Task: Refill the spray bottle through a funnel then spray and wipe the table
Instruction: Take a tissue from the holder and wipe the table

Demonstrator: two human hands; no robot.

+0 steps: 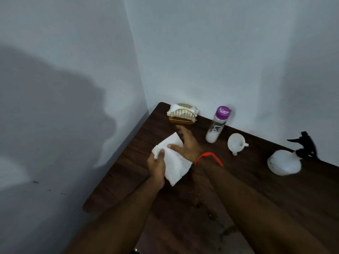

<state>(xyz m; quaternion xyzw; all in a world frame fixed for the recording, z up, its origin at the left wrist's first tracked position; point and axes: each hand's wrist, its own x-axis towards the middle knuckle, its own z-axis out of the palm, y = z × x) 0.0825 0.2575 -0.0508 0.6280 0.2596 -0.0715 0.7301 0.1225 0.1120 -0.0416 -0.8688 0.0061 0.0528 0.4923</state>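
Worktop (pixel 275 195), dark wood grain and pushed into a corner of pale walls, is what the wiping step concerns, and it carries everything else in view. Wet-looking spots and streaks show on its near part, below the right forearm, so I judge that spraying is done and the wipe is about to begin.

Next in size, the spray bottle (pixel 285 162) stands at the right, a rounded white body with a black trigger head, well apart from both hands. Its head is on, which suggests the refill is finished.

A white paper napkin (pixel 174 160) is held above the worktop between the two hands. The left hand (pixel 156 166) grips its lower left edge, thumb curled over the top. The right hand (pixel 185 143) holds the upper right part, thumb pressing on the sheet and fingers reaching behind it; a red band circles that wrist. They seem to be folding or bunching the sheet into a pad.

Behind them, near the wall, stands a clear bottle with a purple cap (pixel 217 125), and in the corner a gold wire napkin holder (pixel 182 117) still holds white napkins. Smallest, a white funnel (pixel 236 143) lies tipped on its side between the two bottles.

The next move calls for lowering the napkin flat onto the wet patch and sweeping it across under one hand.
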